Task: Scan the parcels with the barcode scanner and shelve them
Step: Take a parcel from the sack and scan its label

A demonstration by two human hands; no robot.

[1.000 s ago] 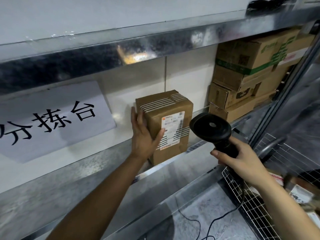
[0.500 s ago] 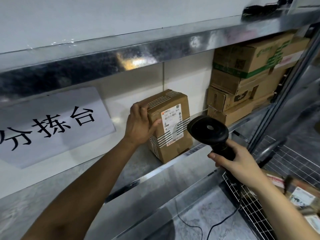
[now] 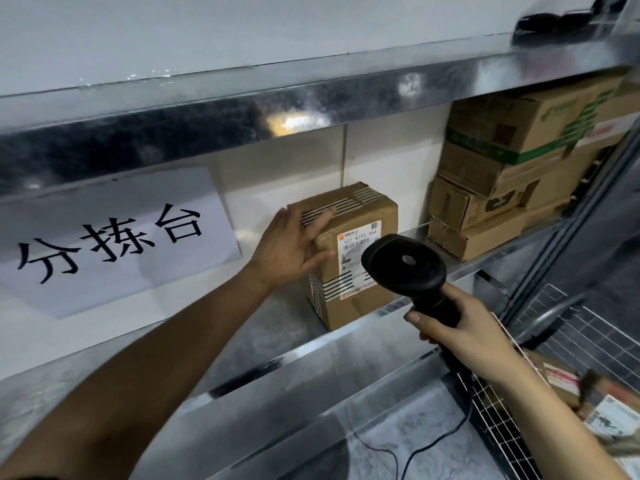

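Note:
A brown cardboard parcel (image 3: 360,299) with black stripes and a white shipping label stands upright on the metal shelf (image 3: 277,327). My left hand (image 3: 292,249) lies against its upper left corner with the fingers spread and fairly straight. My right hand (image 3: 464,327) grips the handle of a black corded barcode scanner (image 3: 405,268), whose head is in front of the parcel's label and hides part of it.
A stack of cardboard boxes (image 3: 512,174) fills the right end of the same shelf. A white paper sign (image 3: 110,240) with black characters hangs on the wall at the left. A wire cart (image 3: 571,358) with more parcels (image 3: 588,396) sits at the lower right.
My left hand has gone from gripping the parcel's top corner to lying spread against it. The parcel stands on the shelf, turned slightly. The scanner has stayed close in front of the label.

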